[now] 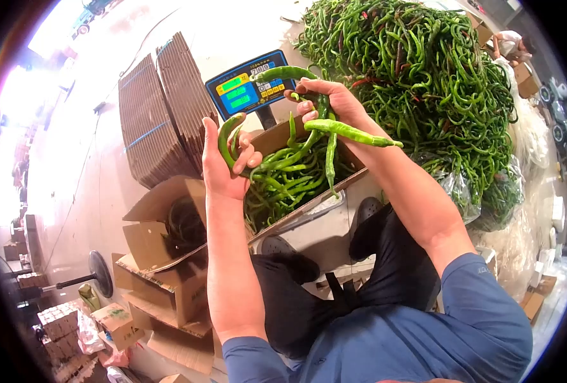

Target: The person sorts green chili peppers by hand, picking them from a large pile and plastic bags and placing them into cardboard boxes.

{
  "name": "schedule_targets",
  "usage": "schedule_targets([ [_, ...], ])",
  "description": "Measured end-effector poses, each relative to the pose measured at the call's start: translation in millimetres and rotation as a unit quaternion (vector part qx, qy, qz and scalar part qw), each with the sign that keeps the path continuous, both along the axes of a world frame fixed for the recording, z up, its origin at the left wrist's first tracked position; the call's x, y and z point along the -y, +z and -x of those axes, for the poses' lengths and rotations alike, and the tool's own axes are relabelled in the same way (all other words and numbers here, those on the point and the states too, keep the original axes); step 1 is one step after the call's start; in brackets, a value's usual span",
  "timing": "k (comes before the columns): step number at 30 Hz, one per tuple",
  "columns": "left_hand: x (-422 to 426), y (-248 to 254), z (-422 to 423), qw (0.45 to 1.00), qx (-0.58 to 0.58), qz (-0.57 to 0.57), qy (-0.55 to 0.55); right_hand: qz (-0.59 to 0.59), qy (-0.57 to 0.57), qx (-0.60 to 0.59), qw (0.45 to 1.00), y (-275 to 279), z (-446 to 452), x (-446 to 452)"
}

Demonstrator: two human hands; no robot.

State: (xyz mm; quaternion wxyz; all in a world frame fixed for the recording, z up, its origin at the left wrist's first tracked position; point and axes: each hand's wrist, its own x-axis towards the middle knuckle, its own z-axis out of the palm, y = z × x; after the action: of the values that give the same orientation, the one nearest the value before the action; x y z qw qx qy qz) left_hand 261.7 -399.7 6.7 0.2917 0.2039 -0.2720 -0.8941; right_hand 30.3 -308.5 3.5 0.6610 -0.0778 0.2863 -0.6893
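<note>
Grip, right hand (pixel 334 101): fingers closed around several long green chili peppers (pixel 353 133), ends jutting both ways. Grip, left hand (pixel 227 175): fingers curled, thumb raised, around a curved green chili (pixel 224 142); whether more lay in that palm was hard to tell. Landmark: cardboard carton (pixel 355 178), below both hands, holding loose chilies (pixel 290 180). Beyond it: digital scale display (pixel 248 83). Right of it: large chili heap (pixel 411 83). Left of it: strapped flattened cartons (pixel 144 118). Step, as judged: handling a few chilies above the carton; moving them called for a gathered, gentle hold.
</note>
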Motion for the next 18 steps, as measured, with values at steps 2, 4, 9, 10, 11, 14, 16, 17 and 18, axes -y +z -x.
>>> schedule_targets([
  [2, 2.7, -3.3, -4.0, 1.0, 0.017, -0.012, -0.003, -0.006, -0.006, -0.017, 1.0, -1.3, -0.3, -0.7],
  [4, 4.0, -5.6, -5.8, 0.999, 0.048, -0.015, 0.006, -0.016, -0.006, -0.023, 1.0, 0.0, -3.3, -2.2],
  [9, 7.0, -12.2, -12.2, 0.998, 0.051, 0.02, 0.011, -0.031, 0.02, -0.037, 0.999, -5.9, -5.9, -2.6],
  [10, 9.1, -14.7, -14.6, 0.997, 0.06, 0.038, 0.014, -0.033, 0.018, -0.046, 0.998, -6.0, -7.6, -2.5],
  [11, 11.7, -17.2, -17.0, 0.996, 0.068, 0.055, 0.016, -0.035, 0.016, -0.056, 0.998, -5.7, -9.2, -2.5],
  [14, 15.2, -20.1, -21.3, 0.981, 0.129, 0.134, 0.05, -0.024, -0.009, -0.09, 0.996, -8.8, -8.5, 2.0],
  [16, 14.1, -19.1, -19.5, 0.95, 0.23, 0.202, 0.068, -0.014, -0.015, -0.093, 0.995, -13.0, -4.1, 2.3],
  [17, 10.9, -17.0, -17.6, 0.93, 0.283, 0.232, 0.041, -0.024, -0.019, -0.098, 0.995, -15.4, -1.1, 2.1],
  [18, 6.4, -15.7, -15.1, 0.905, 0.334, 0.262, 0.014, -0.034, -0.023, -0.103, 0.994, -18.2, 0.8, 2.7],
])
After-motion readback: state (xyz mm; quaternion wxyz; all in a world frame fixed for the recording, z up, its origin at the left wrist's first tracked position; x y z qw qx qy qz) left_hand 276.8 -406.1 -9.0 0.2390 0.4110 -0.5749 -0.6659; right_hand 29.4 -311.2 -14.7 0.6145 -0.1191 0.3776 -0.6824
